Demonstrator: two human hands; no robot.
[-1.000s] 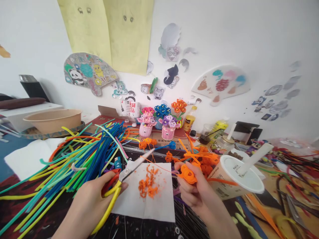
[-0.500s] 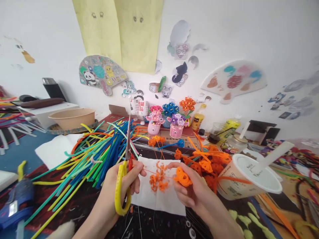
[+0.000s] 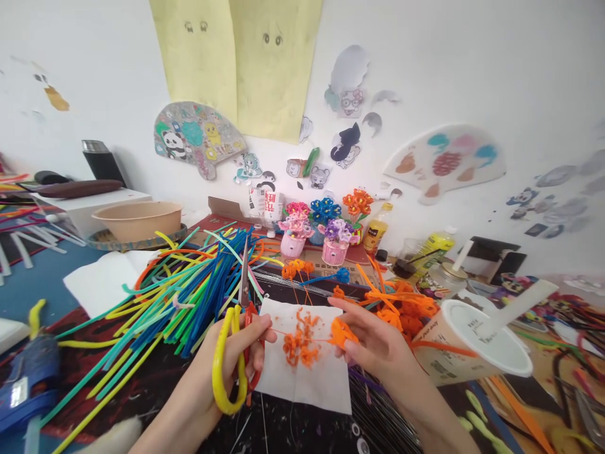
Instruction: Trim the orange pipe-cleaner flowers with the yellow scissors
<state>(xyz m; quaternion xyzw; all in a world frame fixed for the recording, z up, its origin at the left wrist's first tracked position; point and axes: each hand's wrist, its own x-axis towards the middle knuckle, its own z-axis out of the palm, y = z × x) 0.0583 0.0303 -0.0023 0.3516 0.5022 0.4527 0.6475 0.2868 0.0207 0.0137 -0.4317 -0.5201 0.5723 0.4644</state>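
My left hand (image 3: 241, 350) holds a pair of scissors (image 3: 244, 277), blades upward, with one yellow and one red handle. The same hand's thumb and fingertips pinch the end of a thin orange stem (image 3: 282, 332). This stem stretches across to an orange pipe-cleaner flower (image 3: 341, 333), which my right hand (image 3: 371, 337) grips with the thumb and fingers, the index finger raised. Beneath the stem lies a white paper sheet (image 3: 321, 388) with orange fuzzy scraps (image 3: 302, 343) on it. Several finished orange flowers (image 3: 411, 309) are piled right of my right hand.
A heap of coloured pipe cleaners (image 3: 208, 296) spreads on the left, near a blue glue gun (image 3: 35, 378). At the right stands a lidded cup (image 3: 449, 359) with a wide straw. Behind are small flower pots (image 3: 293, 244) and a bottle (image 3: 378, 227).
The flower in my right hand has turned and shifted slightly left, and the fingers around it have moved. My left hand and the scissors have shifted slightly. The view has moved a little.
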